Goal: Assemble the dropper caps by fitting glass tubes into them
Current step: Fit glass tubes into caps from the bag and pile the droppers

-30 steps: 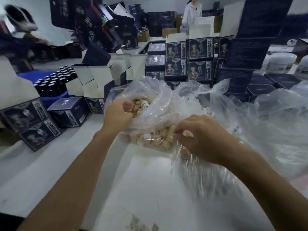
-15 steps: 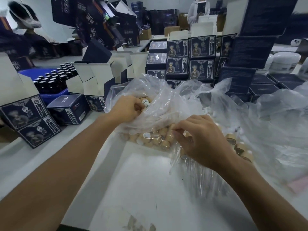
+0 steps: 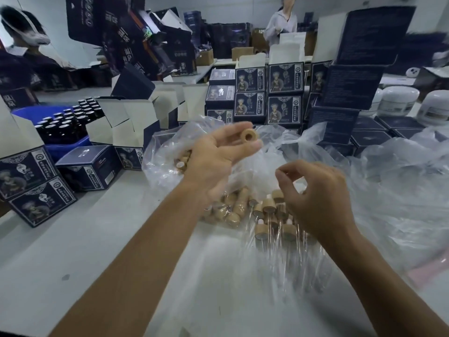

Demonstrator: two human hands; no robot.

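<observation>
A tan dropper cap [image 3: 248,135] sits at the fingertips of the left hand [image 3: 220,154], its open hollow end facing the camera; the grip there is a light pinch between thumb and fingers, palm turned up. At about 4 o'clock from the cap, well apart from it, the right hand [image 3: 318,195] hangs with thumb and forefinger curled toward each other; whether a glass tube lies in that grip I cannot tell. Below both hands, more caps [image 3: 264,210] lie heaped in a clear plastic bag [image 3: 170,152] on the pale surface [image 3: 73,239]. At 9 o'clock stand dark printed boxes [image 3: 90,166] and a blue tray of dark bottles [image 3: 65,122].
</observation>
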